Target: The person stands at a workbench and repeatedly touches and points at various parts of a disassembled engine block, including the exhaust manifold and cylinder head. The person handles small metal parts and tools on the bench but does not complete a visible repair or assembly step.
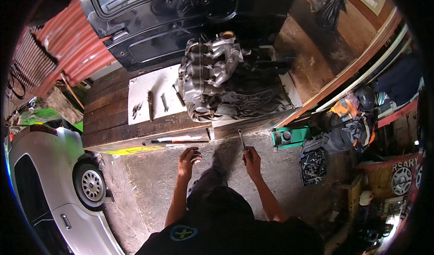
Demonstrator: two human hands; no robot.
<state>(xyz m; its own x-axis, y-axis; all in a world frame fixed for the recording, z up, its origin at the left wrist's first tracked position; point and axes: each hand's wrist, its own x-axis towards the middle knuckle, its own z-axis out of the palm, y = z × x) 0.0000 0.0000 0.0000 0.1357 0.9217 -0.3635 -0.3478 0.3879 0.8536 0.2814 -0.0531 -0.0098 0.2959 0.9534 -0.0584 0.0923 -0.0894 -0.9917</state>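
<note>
My right hand (252, 160) is closed round the lower end of a combination wrench (242, 138), whose ring end points up and away from me. My left hand (188, 162) is raised in front of the bench with its fingers curled; a small pale spot shows at the fingertips, too small to name. Beyond both hands, a metal engine part with curved intake pipes (210, 70) stands on the wooden bench (106, 106). Dark, dirty cloth (253, 103) lies under and beside it. On a white board (138, 92) left of the engine lie a screwdriver-like tool (150, 105) and several small metal pieces.
A green jack (291, 137) and a crate of tools (313, 167) stand on the floor to the right. Behind the bench is a black vehicle panel (181, 11). A silver car (49, 178) is parked at the left. A dark bar (181, 141) lies along the bench's front.
</note>
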